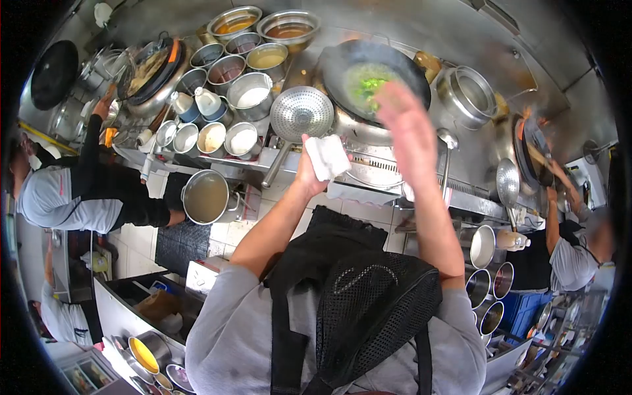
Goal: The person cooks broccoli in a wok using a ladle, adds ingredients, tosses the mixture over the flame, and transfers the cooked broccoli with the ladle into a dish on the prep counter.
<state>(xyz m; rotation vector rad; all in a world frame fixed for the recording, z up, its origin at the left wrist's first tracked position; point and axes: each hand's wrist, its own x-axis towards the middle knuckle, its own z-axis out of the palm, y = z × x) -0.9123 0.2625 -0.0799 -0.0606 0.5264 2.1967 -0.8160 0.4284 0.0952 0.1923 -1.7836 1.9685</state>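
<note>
My left hand (307, 172) is closed round a folded white cloth (328, 158) in front of the stove edge. My right hand (409, 131) is raised over the near side of a black wok (337, 69). Motion blurs it, but its fingers look stretched out and I see nothing in them. Chopped green vegetables (372, 85) lie in steaming liquid in the wok, partly behind that hand. Just beyond my left hand, a perforated metal strainer (302, 113) rests with its handle pointing toward me.
Metal containers of white seasonings (241, 139) and sauce bowls (288, 29) stand left of the wok. A steel pot (474, 99) and a ladle (447, 138) are to its right. One co-worker (72, 191) stands at left, another (579, 243) at right. A pot of brownish liquid (206, 197) is at lower left.
</note>
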